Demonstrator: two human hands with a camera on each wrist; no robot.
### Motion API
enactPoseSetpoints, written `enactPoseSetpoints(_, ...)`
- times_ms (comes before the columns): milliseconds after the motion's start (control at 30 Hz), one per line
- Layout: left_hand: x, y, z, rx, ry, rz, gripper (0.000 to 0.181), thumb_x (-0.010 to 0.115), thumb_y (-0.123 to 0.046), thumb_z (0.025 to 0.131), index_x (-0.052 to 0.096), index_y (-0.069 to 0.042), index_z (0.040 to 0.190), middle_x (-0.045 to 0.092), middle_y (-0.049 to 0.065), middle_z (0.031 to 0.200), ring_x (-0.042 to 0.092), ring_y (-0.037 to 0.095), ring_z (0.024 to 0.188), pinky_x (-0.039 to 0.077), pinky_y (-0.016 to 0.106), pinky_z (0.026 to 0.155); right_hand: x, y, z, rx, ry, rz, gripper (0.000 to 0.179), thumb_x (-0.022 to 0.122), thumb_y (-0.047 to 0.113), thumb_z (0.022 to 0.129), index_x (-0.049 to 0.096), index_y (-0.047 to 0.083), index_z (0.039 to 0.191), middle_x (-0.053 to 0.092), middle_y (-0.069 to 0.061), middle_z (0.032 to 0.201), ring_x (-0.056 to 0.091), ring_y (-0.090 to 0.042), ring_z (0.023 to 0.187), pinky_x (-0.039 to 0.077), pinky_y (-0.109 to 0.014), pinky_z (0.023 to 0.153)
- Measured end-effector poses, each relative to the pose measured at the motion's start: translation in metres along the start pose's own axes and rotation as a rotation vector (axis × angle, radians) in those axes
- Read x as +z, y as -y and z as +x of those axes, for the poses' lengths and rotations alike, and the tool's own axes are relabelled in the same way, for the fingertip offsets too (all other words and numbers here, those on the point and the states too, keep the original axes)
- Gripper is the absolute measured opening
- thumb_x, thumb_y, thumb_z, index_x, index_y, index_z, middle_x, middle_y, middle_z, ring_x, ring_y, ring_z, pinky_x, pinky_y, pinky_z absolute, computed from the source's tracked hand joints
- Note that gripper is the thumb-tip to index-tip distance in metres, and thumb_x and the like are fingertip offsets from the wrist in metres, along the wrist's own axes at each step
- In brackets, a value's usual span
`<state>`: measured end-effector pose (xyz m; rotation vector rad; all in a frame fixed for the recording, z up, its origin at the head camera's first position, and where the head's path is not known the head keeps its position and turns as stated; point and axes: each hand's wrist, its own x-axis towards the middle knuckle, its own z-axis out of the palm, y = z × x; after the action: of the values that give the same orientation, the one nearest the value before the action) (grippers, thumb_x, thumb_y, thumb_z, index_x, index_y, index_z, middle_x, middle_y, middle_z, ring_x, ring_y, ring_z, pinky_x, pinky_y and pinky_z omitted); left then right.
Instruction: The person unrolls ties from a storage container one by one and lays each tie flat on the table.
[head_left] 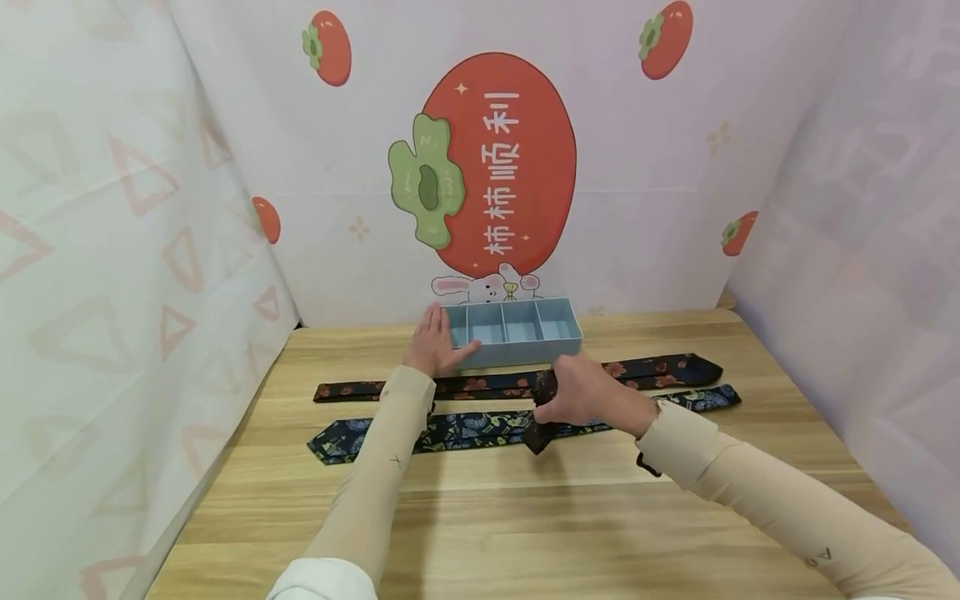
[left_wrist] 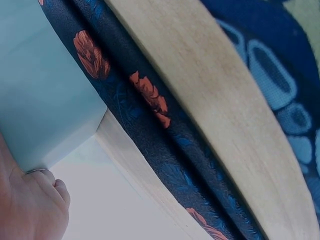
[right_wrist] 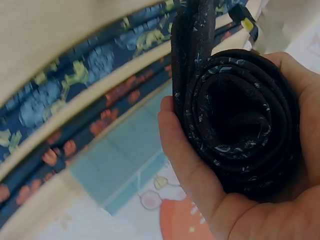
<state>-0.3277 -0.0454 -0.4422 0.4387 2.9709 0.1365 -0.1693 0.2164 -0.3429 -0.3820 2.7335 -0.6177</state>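
Observation:
My right hand [head_left: 583, 392] grips a dark necktie [right_wrist: 235, 120] rolled into a coil, with a loose end [head_left: 537, 437] hanging below in the head view. The coil's spiral faces the right wrist camera, the fingers and palm wrapped about it. My left hand [head_left: 437, 343] rests at the left end of a light blue box [head_left: 525, 352] with four compartments, its thumb stretched along the front. Just in front of the box lies a folded navy tie with orange flowers [head_left: 480, 387]. Nearer me is another folded tie with blue and yellow-green flowers [head_left: 468, 427], partly under the right hand in view.
The wooden table [head_left: 510, 517] carries everything. Behind the box rises a white backdrop [head_left: 637, 192] printed with persimmons and a rabbit. White cloth walls [head_left: 97, 275] close in the left and right sides.

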Motion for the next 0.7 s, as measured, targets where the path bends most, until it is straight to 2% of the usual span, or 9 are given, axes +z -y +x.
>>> enactPoseSetpoints(133, 0.0, 0.0, 0.003, -0.001, 0.007, 0.01, 0.111, 0.037, -0.078, 0.1, 0.006, 0.005, 0.167, -0.001, 0.022, 0.178, 0.001, 0.036, 0.167, 0.012, 0.046, 0.136, 0.012, -0.006, -0.005, 0.014, 0.005, 0.041, 0.053, 0.082, 0.032, 0.086, 0.041, 0.02, 0.055, 0.03, 0.008, 0.048, 0.03, -0.01, 0.042, 0.029, -0.026, 0.045)
enactPoseSetpoints(267, 0.0, 0.001, 0.004, 0.001, 0.007, 0.002, 0.111, 0.038, -0.077, 0.1, 0.005, 0.005, 0.167, -0.001, 0.022, 0.177, 0.0, 0.036, 0.167, 0.012, 0.047, 0.136, 0.025, -0.008, -0.009, 0.061, 0.016, 0.06, 0.041, 0.082, 0.033, 0.086, 0.051, 0.015, 0.067, 0.042, 0.004, 0.054, 0.04, -0.012, 0.045, 0.034, -0.027, 0.047)
enactPoseSetpoints(333, 0.001, 0.002, 0.005, 0.004, 0.004, 0.0, 0.11, 0.038, -0.076, 0.1, 0.006, 0.005, 0.167, 0.0, 0.022, 0.177, 0.001, 0.036, 0.167, 0.013, 0.047, 0.136, 0.032, -0.009, -0.01, 0.085, 0.025, 0.073, 0.04, 0.083, 0.033, 0.086, 0.052, 0.012, 0.071, 0.044, 0.002, 0.055, 0.04, -0.013, 0.046, 0.034, -0.027, 0.048)
enactPoseSetpoints(467, 0.003, 0.004, 0.007, 0.006, 0.004, -0.014, 0.11, 0.039, -0.076, 0.1, 0.006, 0.005, 0.167, -0.001, 0.023, 0.177, 0.0, 0.037, 0.167, 0.013, 0.048, 0.136, 0.047, -0.012, -0.012, 0.113, 0.024, 0.084, 0.042, 0.085, 0.033, 0.086, 0.052, 0.011, 0.069, 0.044, 0.001, 0.056, 0.04, -0.013, 0.047, 0.033, -0.027, 0.048)
enactPoseSetpoints(700, 0.006, 0.006, 0.01, 0.005, 0.018, -0.039, 0.114, 0.039, -0.08, 0.098, 0.006, 0.005, 0.167, -0.003, 0.021, 0.178, -0.001, 0.036, 0.167, 0.011, 0.048, 0.136, 0.069, -0.017, -0.014, 0.15, -0.02, 0.085, 0.037, 0.085, 0.034, 0.08, 0.059, 0.011, 0.067, 0.055, -0.002, 0.061, 0.048, -0.015, 0.051, 0.037, -0.027, 0.05)
